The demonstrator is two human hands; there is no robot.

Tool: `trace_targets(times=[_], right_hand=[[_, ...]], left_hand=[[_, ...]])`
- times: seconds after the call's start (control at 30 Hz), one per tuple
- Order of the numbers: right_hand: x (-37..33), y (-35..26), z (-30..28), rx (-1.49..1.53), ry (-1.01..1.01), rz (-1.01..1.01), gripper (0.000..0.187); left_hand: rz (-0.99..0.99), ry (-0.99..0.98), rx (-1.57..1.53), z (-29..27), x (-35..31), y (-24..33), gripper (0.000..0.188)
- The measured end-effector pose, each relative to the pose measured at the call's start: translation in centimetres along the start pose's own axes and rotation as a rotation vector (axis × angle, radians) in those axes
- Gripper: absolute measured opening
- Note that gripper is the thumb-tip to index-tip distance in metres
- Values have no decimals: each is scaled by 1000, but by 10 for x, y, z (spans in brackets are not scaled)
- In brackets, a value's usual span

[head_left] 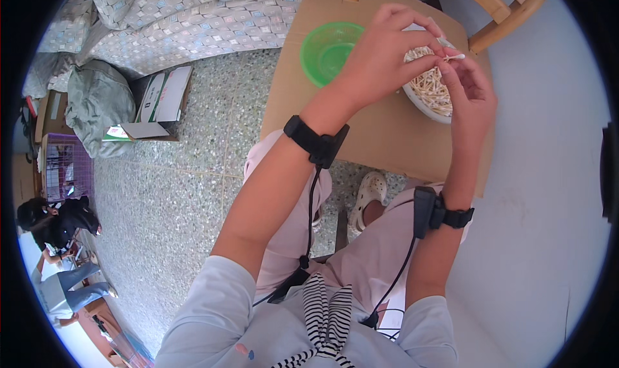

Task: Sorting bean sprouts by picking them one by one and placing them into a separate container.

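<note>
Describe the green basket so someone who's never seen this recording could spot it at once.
Find the cardboard sheet in the upper part of the view. On its left side, just left of the person's left hand, sits a round, open-topped basket. Its bright green colour sets it apart from the white bowl of cotton swabs.

Glossy plastic basket [309, 53] — matt cardboard sheet [367, 139] — smooth wooden chair [514, 25], cotton-tipped swabs [433, 93].
</note>
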State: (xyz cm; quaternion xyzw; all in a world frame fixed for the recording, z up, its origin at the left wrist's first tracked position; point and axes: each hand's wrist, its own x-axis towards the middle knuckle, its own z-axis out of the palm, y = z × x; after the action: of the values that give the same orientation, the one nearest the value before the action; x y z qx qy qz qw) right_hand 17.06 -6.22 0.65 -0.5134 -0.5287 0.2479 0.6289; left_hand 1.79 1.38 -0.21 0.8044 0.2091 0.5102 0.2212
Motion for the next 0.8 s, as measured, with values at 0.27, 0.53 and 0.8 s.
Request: trace_targets(times=[0.27, 0.53, 0.8], right_hand=[[-2, 0, 2, -117, 38, -136, 12], [-2, 6, -8, 106, 84, -43, 16], [2, 6, -15, 129, 109, -17, 20]], left_hand=[[5, -8, 15, -1, -1, -3, 16], [-40, -46, -19, -3, -2, -4, 18], [-154, 54, -218, -9, 6, -1, 19]])
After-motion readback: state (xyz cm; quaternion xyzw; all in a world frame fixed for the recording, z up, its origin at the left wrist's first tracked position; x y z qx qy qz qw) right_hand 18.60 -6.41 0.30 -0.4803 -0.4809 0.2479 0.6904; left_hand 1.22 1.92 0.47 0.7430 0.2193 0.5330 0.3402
